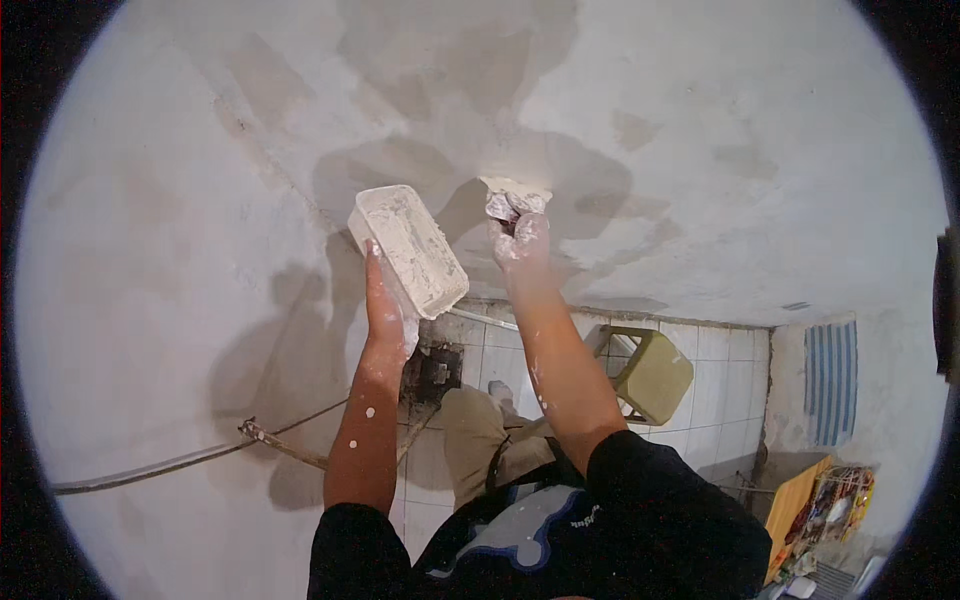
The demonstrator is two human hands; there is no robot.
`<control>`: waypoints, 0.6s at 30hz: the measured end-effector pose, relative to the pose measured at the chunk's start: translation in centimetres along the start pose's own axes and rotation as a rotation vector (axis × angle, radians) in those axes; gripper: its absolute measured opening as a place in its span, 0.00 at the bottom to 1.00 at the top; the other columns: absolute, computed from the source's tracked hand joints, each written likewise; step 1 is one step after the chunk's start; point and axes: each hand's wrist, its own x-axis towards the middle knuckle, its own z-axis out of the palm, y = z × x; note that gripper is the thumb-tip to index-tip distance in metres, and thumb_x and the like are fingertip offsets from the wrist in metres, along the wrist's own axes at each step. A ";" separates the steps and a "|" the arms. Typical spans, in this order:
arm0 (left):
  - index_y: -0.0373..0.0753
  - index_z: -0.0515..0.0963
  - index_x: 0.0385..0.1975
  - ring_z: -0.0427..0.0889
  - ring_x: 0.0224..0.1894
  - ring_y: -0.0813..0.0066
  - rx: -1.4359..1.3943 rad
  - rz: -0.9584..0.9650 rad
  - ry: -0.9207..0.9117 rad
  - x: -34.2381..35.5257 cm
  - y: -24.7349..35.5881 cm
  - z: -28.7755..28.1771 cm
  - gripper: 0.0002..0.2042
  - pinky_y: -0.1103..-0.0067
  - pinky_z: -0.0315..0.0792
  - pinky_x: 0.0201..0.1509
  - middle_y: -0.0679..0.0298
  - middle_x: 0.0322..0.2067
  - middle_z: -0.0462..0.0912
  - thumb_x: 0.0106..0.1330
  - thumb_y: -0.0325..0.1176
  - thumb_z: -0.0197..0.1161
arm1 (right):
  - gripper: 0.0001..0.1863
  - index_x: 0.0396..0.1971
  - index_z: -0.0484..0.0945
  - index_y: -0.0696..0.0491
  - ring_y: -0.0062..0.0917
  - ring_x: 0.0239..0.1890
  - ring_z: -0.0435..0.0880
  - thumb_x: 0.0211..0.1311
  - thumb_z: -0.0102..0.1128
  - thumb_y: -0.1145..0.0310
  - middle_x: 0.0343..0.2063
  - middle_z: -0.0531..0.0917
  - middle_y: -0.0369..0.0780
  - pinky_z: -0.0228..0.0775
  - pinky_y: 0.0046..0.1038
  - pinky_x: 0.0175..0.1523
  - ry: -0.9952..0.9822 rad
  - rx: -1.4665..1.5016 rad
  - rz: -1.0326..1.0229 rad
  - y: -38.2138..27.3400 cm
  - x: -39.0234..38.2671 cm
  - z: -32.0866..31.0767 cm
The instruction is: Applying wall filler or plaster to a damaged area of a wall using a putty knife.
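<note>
My left hand [382, 305] is closed round the side and underside of a rectangular plastic tub [410, 250], tilted so its inside shows. Whitish plaster paste coats the tub's bottom and walls. To the right, my right hand [522, 240] grips a putty-smeared scraper [517, 188], its wide edge against or very near the grey wall [700, 180]; I cannot tell if it touches. The scraper's handle is hidden by my fingers. White smears cover both hands, and spots dot the forearms. Darker patches mark the wall around the scraper.
A yellow-green plastic stool [660, 378] stands on the white tiled floor [705, 410] at right. A long rod or cable [200, 458] runs along the lower left. A striped cloth [832, 385] hangs at far right, above a wooden board [797, 515] beside assorted items.
</note>
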 end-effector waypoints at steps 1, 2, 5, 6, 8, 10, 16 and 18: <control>0.37 0.50 0.58 0.62 0.56 0.61 -0.002 0.011 -0.010 -0.1 0.0 0.2 0.32 0.70 0.56 0.59 0.53 0.54 0.60 0.62 0.57 0.37 | 0.11 0.36 0.70 0.58 0.31 0.35 0.76 0.52 0.45 0.83 0.33 0.75 0.42 0.74 0.28 0.40 -0.166 0.046 0.015 0.0 -0.1 0.4; 0.37 0.51 0.58 0.61 0.56 0.61 -0.002 0.020 -0.021 -0.2 0.0 0.3 0.32 0.69 0.56 0.59 0.53 0.54 0.60 0.62 0.57 0.37 | 0.11 0.36 0.70 0.58 0.31 0.35 0.76 0.52 0.45 0.83 0.33 0.75 0.42 0.74 0.28 0.40 -0.165 0.051 -0.002 -0.2 -0.5 0.5; 0.38 0.51 0.58 0.61 0.56 0.61 -0.062 -0.008 -0.013 -0.5 0.5 0.3 0.32 0.68 0.57 0.59 0.54 0.55 0.60 0.62 0.57 0.38 | 0.12 0.37 0.69 0.58 0.28 0.34 0.76 0.51 0.48 0.83 0.33 0.75 0.41 0.73 0.27 0.40 -0.198 0.027 -0.098 -1.3 -3.1 3.1; 0.38 0.51 0.58 0.61 0.56 0.61 -0.054 -0.017 -0.018 -0.3 0.3 -0.4 0.32 0.68 0.57 0.59 0.54 0.55 0.60 0.62 0.57 0.38 | 0.12 0.37 0.69 0.58 0.27 0.34 0.76 0.51 0.49 0.83 0.33 0.75 0.41 0.73 0.27 0.40 -0.254 -0.071 -0.204 -2.3 -4.5 4.7; 0.38 0.51 0.58 0.62 0.56 0.61 -0.119 -0.023 -0.045 0.2 -0.1 -1.6 0.32 0.68 0.59 0.58 0.55 0.55 0.60 0.62 0.57 0.38 | 0.13 0.38 0.69 0.58 0.26 0.34 0.76 0.51 0.50 0.82 0.32 0.75 0.40 0.72 0.26 0.40 -0.299 -0.158 -0.326 -4.4 -5.6 4.7; 0.39 0.53 0.58 0.62 0.55 0.60 -0.128 -0.045 -0.053 0.2 -0.3 -1.7 0.31 0.67 0.59 0.58 0.57 0.55 0.61 0.62 0.56 0.38 | 0.13 0.39 0.70 0.57 0.24 0.34 0.76 0.51 0.51 0.82 0.31 0.76 0.40 0.72 0.24 0.39 -0.344 -0.379 -0.273 -5.9 -6.1 3.7; 0.40 0.56 0.56 0.66 0.52 0.61 -0.130 -0.062 -0.050 -0.1 -1.0 -2.6 0.28 0.66 0.62 0.56 0.59 0.52 0.65 0.63 0.53 0.38 | 0.14 0.42 0.68 0.60 0.25 0.40 0.77 0.53 0.51 0.78 0.34 0.77 0.40 0.69 0.24 0.44 -0.365 -0.807 -0.180 -4.7 -10.6 -2.0; 0.40 0.57 0.56 0.67 0.52 0.61 -0.138 -0.090 -0.066 -0.4 -0.8 -2.3 0.27 0.66 0.63 0.55 0.59 0.51 0.65 0.63 0.52 0.38 | 0.18 0.46 0.65 0.60 0.27 0.43 0.75 0.54 0.51 0.77 0.38 0.75 0.42 0.69 0.27 0.47 -0.292 -0.756 -0.149 -4.5 -11.3 -4.1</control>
